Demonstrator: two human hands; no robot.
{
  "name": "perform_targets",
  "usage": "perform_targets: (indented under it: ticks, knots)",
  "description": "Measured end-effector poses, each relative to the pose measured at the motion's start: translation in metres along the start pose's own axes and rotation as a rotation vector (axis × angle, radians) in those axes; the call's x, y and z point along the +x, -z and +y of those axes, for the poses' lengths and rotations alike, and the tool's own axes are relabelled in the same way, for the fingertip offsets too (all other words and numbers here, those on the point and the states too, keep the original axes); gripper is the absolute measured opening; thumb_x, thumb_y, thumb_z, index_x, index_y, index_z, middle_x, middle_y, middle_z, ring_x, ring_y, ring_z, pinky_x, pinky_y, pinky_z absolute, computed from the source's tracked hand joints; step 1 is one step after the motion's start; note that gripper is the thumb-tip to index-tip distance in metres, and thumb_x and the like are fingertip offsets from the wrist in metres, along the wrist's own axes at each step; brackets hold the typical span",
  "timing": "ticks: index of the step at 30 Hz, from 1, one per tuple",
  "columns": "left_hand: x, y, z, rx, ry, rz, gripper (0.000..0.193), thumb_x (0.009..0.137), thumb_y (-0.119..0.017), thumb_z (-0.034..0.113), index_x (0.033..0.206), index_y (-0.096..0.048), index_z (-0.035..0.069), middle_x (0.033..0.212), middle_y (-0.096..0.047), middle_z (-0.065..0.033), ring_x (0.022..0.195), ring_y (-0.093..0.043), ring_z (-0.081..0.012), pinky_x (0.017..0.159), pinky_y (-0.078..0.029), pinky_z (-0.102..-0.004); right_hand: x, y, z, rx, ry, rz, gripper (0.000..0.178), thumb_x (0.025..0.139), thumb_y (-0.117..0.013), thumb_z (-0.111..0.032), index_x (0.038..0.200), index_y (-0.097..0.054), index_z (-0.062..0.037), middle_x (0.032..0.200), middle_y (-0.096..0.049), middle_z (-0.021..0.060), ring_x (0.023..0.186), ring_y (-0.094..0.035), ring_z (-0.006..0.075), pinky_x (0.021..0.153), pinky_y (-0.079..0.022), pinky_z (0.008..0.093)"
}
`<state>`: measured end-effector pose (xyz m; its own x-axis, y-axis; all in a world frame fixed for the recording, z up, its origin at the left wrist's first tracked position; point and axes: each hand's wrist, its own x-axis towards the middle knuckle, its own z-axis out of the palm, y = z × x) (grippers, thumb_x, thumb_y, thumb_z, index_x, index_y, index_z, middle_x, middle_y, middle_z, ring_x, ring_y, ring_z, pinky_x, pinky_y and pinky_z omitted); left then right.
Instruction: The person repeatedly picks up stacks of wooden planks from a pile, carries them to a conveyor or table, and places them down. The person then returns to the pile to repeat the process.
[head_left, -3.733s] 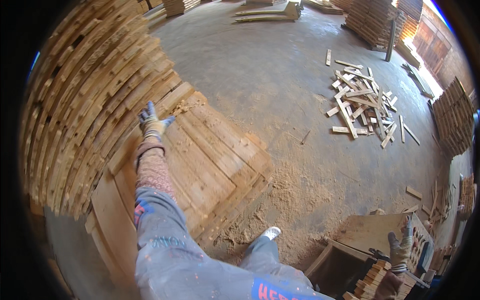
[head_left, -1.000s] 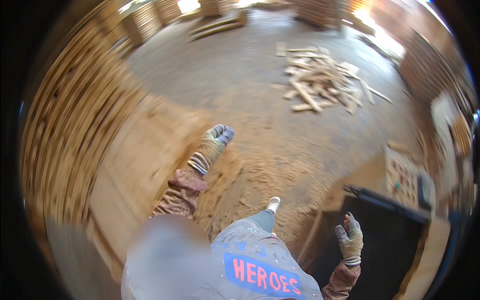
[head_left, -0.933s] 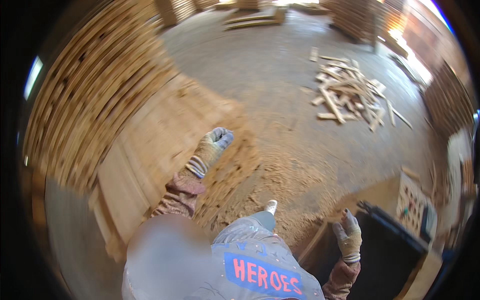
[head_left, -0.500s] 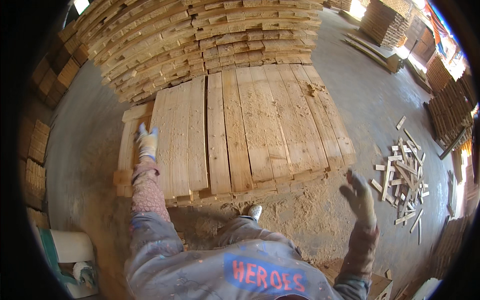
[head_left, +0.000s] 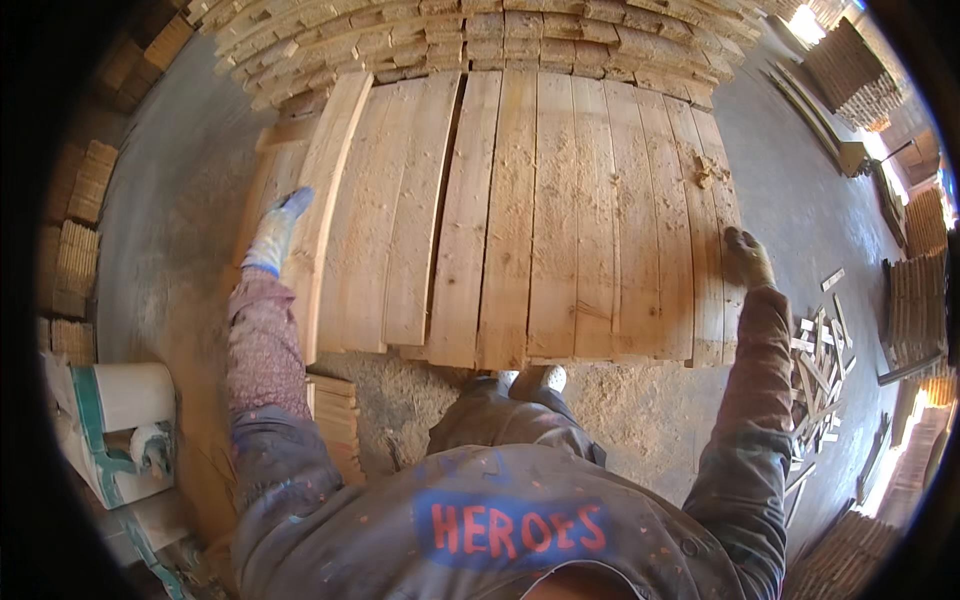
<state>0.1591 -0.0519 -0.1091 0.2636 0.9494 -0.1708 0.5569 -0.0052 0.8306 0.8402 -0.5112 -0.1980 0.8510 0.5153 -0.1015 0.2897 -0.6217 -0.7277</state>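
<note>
At frame left, the left hand [head_left: 275, 235] is lying against a raised board [head_left: 329, 175], seemingly steadying its outer edge. At frame right, the right hand [head_left: 750, 258] is touching the central plank row [head_left: 560, 220], seemingly bracing its side. Whether either is grasping cannot be determined.

Stacked boards [head_left: 555, 220], sawdust [head_left: 640, 415] and wood scraps [head_left: 818, 375] show a timber workshop.

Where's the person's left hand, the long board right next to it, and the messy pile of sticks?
Left hand [head_left: 275, 230]: head view, middle of the glove.
Long board [head_left: 319, 212]: head view, near the middle of its length.
Pile of sticks [head_left: 822, 354]: head view, on wood near the pile's middle.
</note>
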Motion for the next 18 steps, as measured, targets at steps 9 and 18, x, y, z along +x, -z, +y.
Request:
perform_targets:
  ticks: [9,18]
  knots:
    - [-0.028,-0.040,0.022,0.021,0.374,-0.036,0.105,0.079,-0.083,0.055,0.156,-0.038,0.001,0.159,-0.041,-0.0170,0.149,-0.034,-0.0268,0.123,-0.025,-0.0357,-0.043,0.040,-0.092,0.494,0.027,-0.230,0.040,0.097,-0.072,-0.036,0.120,-0.071,-0.0034,0.097,-0.072,0.0003,0.079,-0.063,0.0105,0.071,-0.053,0.0285]
    - [-0.084,-0.064,0.109,-0.112,0.368,0.085,0.100,0.079,-0.078,0.065,0.153,-0.046,0.007,0.156,-0.047,-0.0163,0.146,-0.039,-0.0284,0.123,-0.026,-0.0438,-0.024,-0.013,-0.058,0.769,-0.111,-0.457,0.064,0.087,-0.081,-0.035,0.137,-0.059,-0.0011,0.119,-0.070,0.0092,0.107,-0.066,0.0196,0.094,-0.053,0.0346]
